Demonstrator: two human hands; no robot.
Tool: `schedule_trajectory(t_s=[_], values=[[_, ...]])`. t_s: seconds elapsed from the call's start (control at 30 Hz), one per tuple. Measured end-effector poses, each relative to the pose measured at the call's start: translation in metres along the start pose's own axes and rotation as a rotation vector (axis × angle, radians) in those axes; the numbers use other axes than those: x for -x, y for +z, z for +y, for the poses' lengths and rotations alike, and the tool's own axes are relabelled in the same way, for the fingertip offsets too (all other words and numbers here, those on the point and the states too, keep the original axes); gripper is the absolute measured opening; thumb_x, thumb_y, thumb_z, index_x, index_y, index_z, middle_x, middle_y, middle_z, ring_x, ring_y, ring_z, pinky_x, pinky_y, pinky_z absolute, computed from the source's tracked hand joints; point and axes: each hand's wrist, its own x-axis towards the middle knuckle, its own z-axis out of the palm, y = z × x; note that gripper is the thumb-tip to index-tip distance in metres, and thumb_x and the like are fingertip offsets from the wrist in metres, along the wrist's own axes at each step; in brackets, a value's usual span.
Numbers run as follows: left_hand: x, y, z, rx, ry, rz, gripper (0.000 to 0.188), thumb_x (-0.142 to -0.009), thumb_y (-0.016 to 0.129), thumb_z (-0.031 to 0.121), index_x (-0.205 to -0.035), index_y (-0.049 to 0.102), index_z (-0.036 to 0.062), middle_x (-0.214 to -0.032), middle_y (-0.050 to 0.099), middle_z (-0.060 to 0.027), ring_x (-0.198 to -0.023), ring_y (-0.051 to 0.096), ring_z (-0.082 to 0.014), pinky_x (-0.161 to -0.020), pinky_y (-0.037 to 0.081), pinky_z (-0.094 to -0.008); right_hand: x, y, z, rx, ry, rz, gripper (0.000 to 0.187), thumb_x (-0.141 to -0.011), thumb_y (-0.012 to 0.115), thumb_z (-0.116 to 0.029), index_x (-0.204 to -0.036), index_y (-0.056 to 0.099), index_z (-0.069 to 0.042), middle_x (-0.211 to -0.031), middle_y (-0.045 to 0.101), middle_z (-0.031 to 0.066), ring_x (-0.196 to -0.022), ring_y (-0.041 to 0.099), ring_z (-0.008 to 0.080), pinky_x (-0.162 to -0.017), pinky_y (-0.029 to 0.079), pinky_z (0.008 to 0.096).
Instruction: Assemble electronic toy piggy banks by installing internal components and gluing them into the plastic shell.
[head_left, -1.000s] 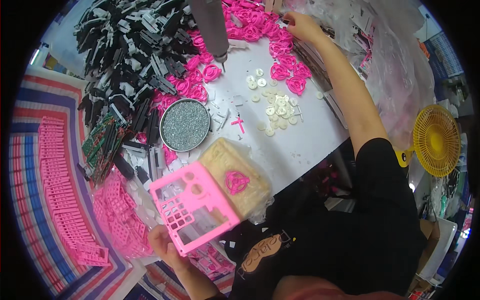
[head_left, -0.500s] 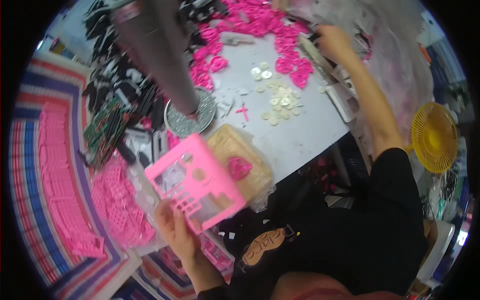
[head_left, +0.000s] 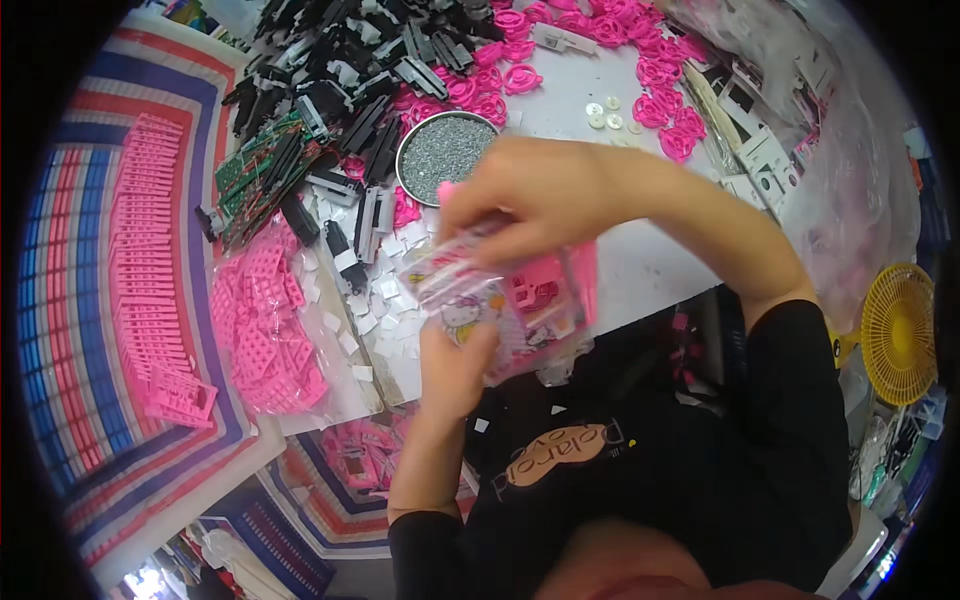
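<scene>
My left hand grips a pink plastic casing by its near left side, thumb on top. Over the casing lies a clear sheet with printed cartoon pictures. My right hand reaches across from the right, fingers curled down on the sheet's far edge; motion blurs the fingertips. A small pink part shows within the casing's outline. Both hands hide much of the casing, and the sheet's exact fit on it is unclear.
Beyond my hands stands a round tin of small screws. Black parts heap at the far left, pink rings at the back. Small white squares scatter left of my hands. Bagged pink grids lie further left; a yellow fan stands right.
My right hand has come from the far right edge onto the casing, where the printed sheet now shows. The casing has moved up and right with my left hand. The view has shifted.
</scene>
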Motion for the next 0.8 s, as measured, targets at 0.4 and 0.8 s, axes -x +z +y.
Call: schedule_trajectory(t_s=[0.4,0.8], values=[[-0.004,-0.028,0.009,0.166,0.025,0.334,0.044,-0.094,0.065,0.011,-0.134,0.051,0.0002,-0.116,0.064,-0.0037,-0.092,0.061,-0.0081,-0.069,0.046,-0.0204,0.005,0.116,0.044,-1.322,0.111,0.542,0.036,-0.091,0.074,-0.018,-0.122,0.064,-0.001,-0.110,0.069,0.0068,-0.092,0.067,0.0115,-0.082,0.055,0.0277],[-0.025,-0.041,0.098,-1.312,1.091,-0.162,0.047,-0.072,0.077,0.012,-0.117,0.064,0.0040,-0.115,0.061,-0.0137,-0.114,0.058,-0.0341,-0.102,0.044,-0.0471,0.001,0.086,0.031,-1.080,0.098,0.202,0.040,-0.086,0.077,-0.014,-0.122,0.064,-0.001,-0.099,0.069,0.0036,-0.082,0.064,0.0093,-0.075,0.053,0.0264]])
